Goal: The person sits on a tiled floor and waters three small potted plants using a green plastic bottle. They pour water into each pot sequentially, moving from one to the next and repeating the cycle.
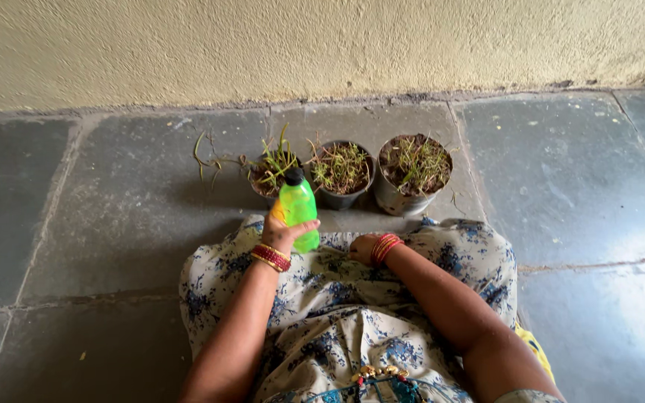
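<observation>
My left hand [284, 230] is wrapped around a green plastic bottle [298, 207] with a black cap, held upright just in front of the left pot [272, 173]. My right hand [363, 248] rests on my lap against the floral cloth, fingers mostly hidden, with red bangles at the wrist. Three small pots with thin green shoots stand in a row on the stone floor: the left one, a middle pot [340, 174] and a right pot [413, 170]. The bottle's cap overlaps the left pot's rim in view.
A rough cream wall [322, 45] runs along the back, right behind the pots. Grey stone slabs [113, 194] with seams spread left and right. My floral-clothed lap [352, 313] fills the near middle. Loose grass stems [210, 160] lie left of the pots.
</observation>
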